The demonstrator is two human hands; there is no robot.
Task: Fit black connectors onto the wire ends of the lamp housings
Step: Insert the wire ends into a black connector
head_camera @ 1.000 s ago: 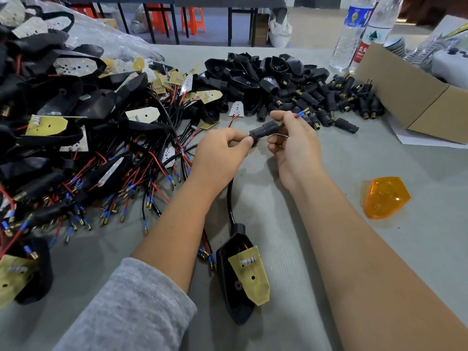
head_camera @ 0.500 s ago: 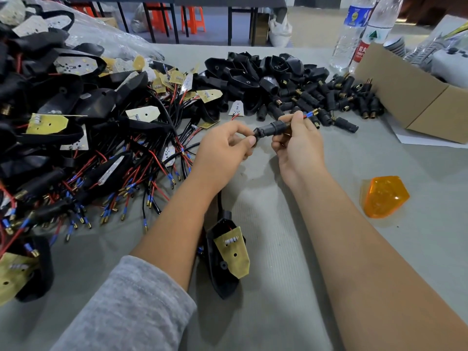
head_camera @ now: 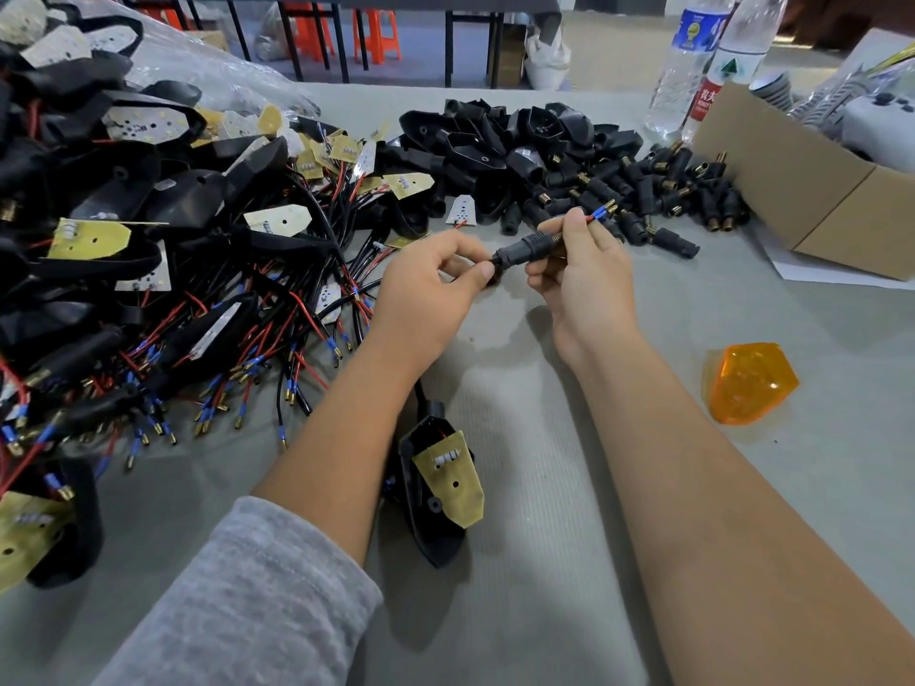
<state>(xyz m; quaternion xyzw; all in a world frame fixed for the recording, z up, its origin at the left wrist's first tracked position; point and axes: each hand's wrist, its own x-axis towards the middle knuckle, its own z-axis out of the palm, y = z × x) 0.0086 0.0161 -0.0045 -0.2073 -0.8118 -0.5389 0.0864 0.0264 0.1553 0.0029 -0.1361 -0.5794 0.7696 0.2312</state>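
Observation:
A black connector (head_camera: 525, 250) hangs above the table between both hands. My left hand (head_camera: 431, 289) pinches its left end, where the black cable enters. My right hand (head_camera: 579, 269) pinches the wire ends (head_camera: 599, 213), red and blue with brass tips, which stick out of the connector's right end. The cable runs down behind my left forearm to a black lamp housing (head_camera: 435, 492) with a yellow circuit board, lying on the table between my arms.
A big heap of wired lamp housings (head_camera: 148, 250) fills the left side. Loose black connectors and empty housings (head_camera: 569, 165) are piled at the back. An orange lens (head_camera: 747, 381) lies right, beside a cardboard box (head_camera: 812, 190) and two water bottles (head_camera: 693, 61).
The lamp housing has slid toward the hands as the cable is drawn through the connector. My right hand has moved up and right with the wire ends.

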